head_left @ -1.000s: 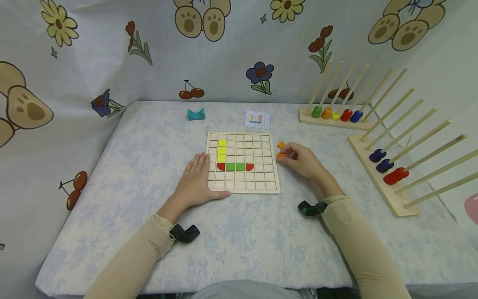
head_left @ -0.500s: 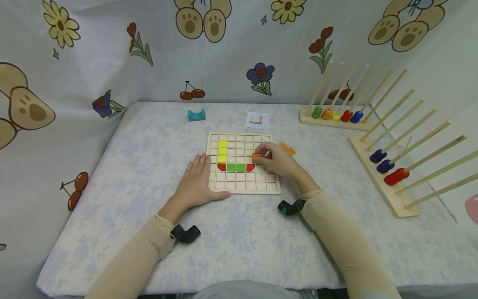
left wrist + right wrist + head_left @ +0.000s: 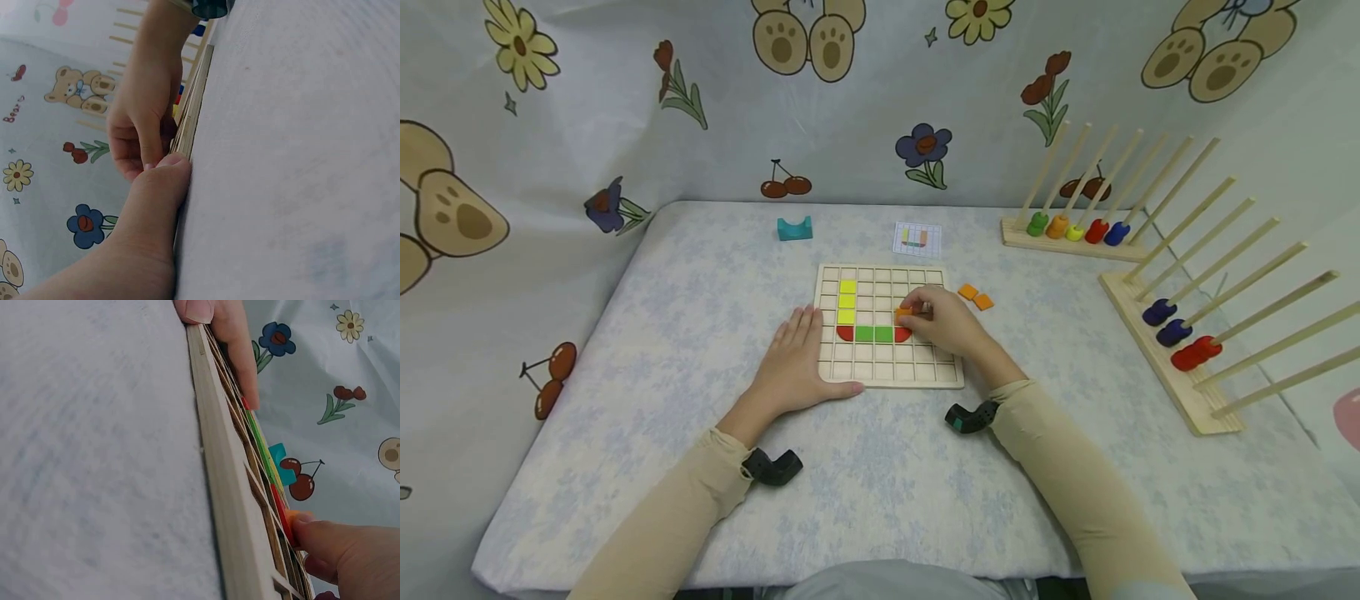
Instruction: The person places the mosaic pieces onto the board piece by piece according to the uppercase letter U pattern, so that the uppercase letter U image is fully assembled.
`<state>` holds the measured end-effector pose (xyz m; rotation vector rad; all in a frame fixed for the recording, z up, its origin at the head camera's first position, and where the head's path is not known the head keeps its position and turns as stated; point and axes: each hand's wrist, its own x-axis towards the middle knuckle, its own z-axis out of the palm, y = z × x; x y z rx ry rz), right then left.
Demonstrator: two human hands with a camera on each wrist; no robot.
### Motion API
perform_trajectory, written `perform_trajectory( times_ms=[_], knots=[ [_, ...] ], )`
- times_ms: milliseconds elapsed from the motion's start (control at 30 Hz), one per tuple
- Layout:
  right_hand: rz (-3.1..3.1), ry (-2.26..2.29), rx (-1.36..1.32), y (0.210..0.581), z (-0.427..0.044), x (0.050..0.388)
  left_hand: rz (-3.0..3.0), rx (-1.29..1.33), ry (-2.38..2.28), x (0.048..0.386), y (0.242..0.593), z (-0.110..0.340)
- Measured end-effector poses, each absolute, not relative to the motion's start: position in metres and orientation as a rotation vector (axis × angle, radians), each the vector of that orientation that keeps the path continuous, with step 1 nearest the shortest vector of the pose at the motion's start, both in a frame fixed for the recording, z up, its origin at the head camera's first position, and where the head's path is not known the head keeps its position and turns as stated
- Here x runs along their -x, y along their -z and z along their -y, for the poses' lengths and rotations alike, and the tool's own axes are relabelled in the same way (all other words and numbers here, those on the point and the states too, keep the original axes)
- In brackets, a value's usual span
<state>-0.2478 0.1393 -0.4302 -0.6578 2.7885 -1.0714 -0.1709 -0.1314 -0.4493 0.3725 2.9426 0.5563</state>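
Note:
A wooden grid board (image 3: 880, 371) lies on the table. Three yellow tiles (image 3: 847, 302) form a column in it, above a row of green tiles (image 3: 874, 334) with a red rounded tile (image 3: 845, 333) at either end. My left hand (image 3: 790, 362) rests against the board's left side, fingers straight, thumb along the near edge. Over the board, my right hand (image 3: 947, 321) pinches an orange square tile (image 3: 902, 312) just above the right red piece. In the right wrist view the orange tile (image 3: 294, 516) shows at the fingertips; whether it is seated in a cell is hidden.
Two more orange tiles (image 3: 975, 297) lie right of the board. Behind it are a pattern card (image 3: 917, 240) and a teal curved block (image 3: 794, 229). Two wooden peg racks with colored beads stand at the back right (image 3: 1071, 242) and right (image 3: 1172, 358).
My right hand has picked up an orange tile from right of the board and carried it left onto the grid, above the right red piece. My left hand has stayed put.

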Motion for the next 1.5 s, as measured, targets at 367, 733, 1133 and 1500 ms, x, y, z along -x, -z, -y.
perform_trajectory(
  times_ms=[367,733,1133,1500],
  knots=[
    [-2.818,1.006,0.658,0.432,-0.142,0.247,-2.937,-0.380,-0.557,0.173,0.449,0.128],
    [-2.783,1.035,0.690,0.433,-0.145,0.247,-2.934,-0.372,-0.571,0.171,0.452,0.130],
    [-2.870,1.108,0.626,0.431,-0.179,0.257,-2.935,-0.365,-0.579,0.167,0.451,0.138],
    [-2.961,1.130,0.372,0.438,-0.239,0.261,-2.942,-0.386,-0.576,0.171,0.452,0.133]
  ],
)
